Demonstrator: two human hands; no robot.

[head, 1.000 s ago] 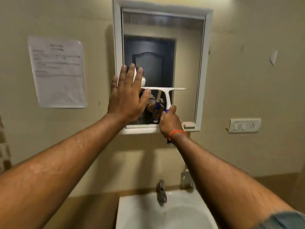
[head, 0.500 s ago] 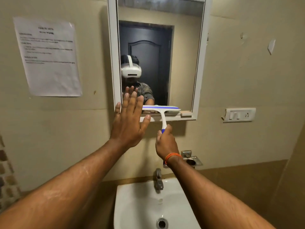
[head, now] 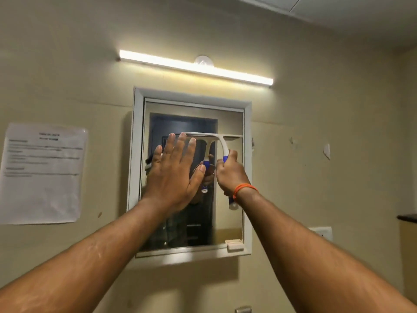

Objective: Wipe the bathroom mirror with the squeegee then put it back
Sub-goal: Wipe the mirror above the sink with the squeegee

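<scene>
My right hand [head: 230, 175] grips the white squeegee with a blue handle [head: 220, 143], blade high on the white-framed mirror [head: 247, 177] for pulling down. My left hand [head: 173, 175] lies flat and open, maybe steadying the glass.

The only writing in view stands on a white paper sheet [head: 42, 173] stuck to the wall, well to the left of the left hand [head: 173, 175] and at about its height. It carries two short dark heading lines at the top centre and several lines of smaller print below, set in short blocks. All of it is too blurred to read; no word, number or brand can be made out.
</scene>
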